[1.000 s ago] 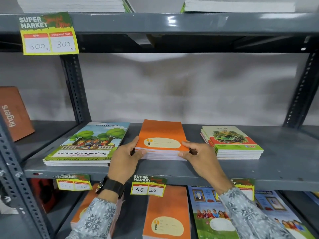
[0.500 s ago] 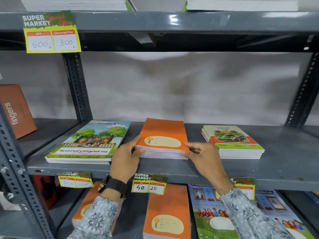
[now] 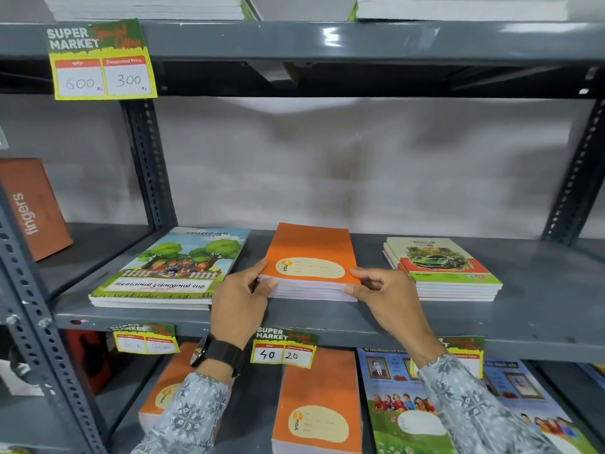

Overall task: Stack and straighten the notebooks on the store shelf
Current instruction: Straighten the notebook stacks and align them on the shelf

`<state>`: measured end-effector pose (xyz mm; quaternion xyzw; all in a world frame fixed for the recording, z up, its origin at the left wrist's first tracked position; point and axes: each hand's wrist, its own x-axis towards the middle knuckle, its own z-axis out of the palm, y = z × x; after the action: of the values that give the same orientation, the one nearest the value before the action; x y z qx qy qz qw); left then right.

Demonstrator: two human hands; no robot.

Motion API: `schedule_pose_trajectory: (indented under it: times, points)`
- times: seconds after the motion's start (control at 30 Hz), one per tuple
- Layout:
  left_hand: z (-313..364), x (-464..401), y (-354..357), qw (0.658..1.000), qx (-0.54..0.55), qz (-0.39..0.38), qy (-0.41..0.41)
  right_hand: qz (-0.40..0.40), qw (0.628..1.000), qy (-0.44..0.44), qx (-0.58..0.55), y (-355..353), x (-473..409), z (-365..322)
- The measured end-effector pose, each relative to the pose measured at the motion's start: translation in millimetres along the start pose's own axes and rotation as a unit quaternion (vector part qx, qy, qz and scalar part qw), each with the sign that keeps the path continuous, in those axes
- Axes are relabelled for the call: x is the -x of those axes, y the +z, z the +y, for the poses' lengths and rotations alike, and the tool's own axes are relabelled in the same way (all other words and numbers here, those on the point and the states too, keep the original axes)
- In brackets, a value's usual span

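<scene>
Orange stack (image 3: pixel 309 262) barely shifted since earlier, mid-shelf (image 3: pixel 540 309) between two other piles, long axis running front to back; left hand (image 3: pixel 240 298) and right hand (image 3: pixel 388 294) pinch its near corners, equally close, fingers half curled

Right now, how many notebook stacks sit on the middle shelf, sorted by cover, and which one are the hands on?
Tree-picture cover stack: 1
Orange cover stack: 1, with the left hand and right hand at its front corners
Green-car cover stack: 1
Total: 3 stacks on the middle shelf
</scene>
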<state>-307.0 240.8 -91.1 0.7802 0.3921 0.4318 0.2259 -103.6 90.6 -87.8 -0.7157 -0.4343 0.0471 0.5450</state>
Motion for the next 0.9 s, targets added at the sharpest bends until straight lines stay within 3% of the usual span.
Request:
schedule_pose_trajectory:
  times: [0.33,0.47,0.53,0.67,0.73,0.8,0.9]
  points:
    - [9.8,9.7,-9.6,1.000,-0.004,-0.004,0.013,0.019,0.998,-0.012,0.056,1.3,7.5,-11.1]
    - [11.7,32.4,-37.6,0.999,0.017,-0.011,0.046,0.124,0.963,-0.116,0.207,16.5,15.6,-31.6]
    - [-2.5,31.7,-66.3,0.998,0.036,0.019,0.045,0.144,0.952,-0.158,0.219,35.9,19.2,-51.8]
    - [-50.6,13.5,-138.0,0.989,0.030,0.135,0.045,0.077,0.952,-0.237,0.175,95.7,26.3,-100.8]
    - [-78.9,5.3,-169.5,0.986,0.005,0.165,0.036,0.014,0.961,-0.225,0.162,128.3,31.3,-120.2]
    - [-106.0,-1.9,-188.4,0.993,-0.034,0.110,0.007,-0.027,0.971,-0.182,0.155,156.2,35.5,-126.6]
    - [-136.7,-12.3,-197.1,0.997,-0.036,-0.043,-0.053,-0.070,0.979,-0.126,0.140,182.3,40.2,-125.6]
